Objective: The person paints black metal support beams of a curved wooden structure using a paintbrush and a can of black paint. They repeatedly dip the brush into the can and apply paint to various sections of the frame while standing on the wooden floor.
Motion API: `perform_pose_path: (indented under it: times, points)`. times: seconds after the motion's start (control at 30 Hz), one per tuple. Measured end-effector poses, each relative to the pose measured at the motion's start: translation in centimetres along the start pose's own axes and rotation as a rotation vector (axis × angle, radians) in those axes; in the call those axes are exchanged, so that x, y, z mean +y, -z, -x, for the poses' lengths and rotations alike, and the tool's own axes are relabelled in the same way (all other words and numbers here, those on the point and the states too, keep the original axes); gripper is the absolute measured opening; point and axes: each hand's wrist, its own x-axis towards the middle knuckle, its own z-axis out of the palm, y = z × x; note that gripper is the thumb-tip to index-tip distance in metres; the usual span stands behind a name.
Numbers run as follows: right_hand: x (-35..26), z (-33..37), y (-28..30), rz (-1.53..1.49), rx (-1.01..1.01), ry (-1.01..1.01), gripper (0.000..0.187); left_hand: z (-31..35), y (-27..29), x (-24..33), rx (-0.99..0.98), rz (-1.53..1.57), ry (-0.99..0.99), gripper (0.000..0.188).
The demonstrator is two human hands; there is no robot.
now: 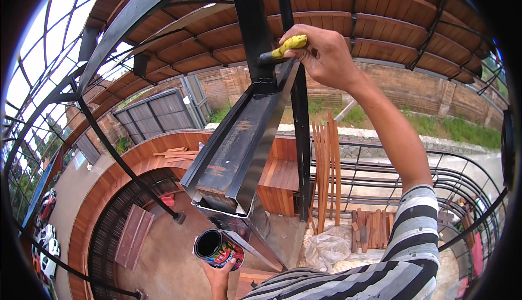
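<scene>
A yellow-handled paintbrush [288,46] is gripped in my right hand [324,55], its dark bristles against the black upright steel post [252,22]. Below the post, a black steel channel beam [235,143] runs toward me, with rusty, unpainted patches along its inner face. My left hand [219,274] holds a colourful paint can [224,251] low down, under the beam's near end. The can's mouth faces up and its inside looks black with paint.
A curved wooden bench [81,213] sweeps round on the left, far below. Upright wooden strips [324,169] lean on the right, above stacked wood pieces [372,229] and a plastic sheet [328,248]. A diagonal black pole [122,156] crosses at left. The slatted wooden roof [321,6] hangs overhead.
</scene>
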Motion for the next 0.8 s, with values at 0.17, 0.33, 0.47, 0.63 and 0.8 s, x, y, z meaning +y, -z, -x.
perform_pose_path:
  times: [0.17, 0.33, 0.47, 0.63, 0.8]
  points:
    - [4.6, -8.6, 4.1, -0.051, 0.494, 0.054, 0.011, -0.2, -1.1, 1.1, 0.003, -0.031, -0.005, 0.095]
    - [6.6, -5.5, 2.5, -0.059, 0.414, 0.071, 0.018, 0.2, -2.1, 1.2, -0.010, 0.015, 0.015, 0.097]
    - [1.0, 4.6, -1.8, -0.218, 0.241, -0.059, 0.019, 1.2, -1.4, 1.6, 0.043, 0.019, 0.014, 0.098]
    - [0.7, 7.6, 0.6, -0.358, 0.187, -0.346, 0.018, 0.5, -1.6, 3.8, -0.004, -0.003, 0.014, 0.099]
    - [7.1, -2.4, 0.5, -0.513, 0.549, -0.412, 0.029, -0.5, -1.9, 4.5, -0.010, -0.067, -0.059, 0.099]
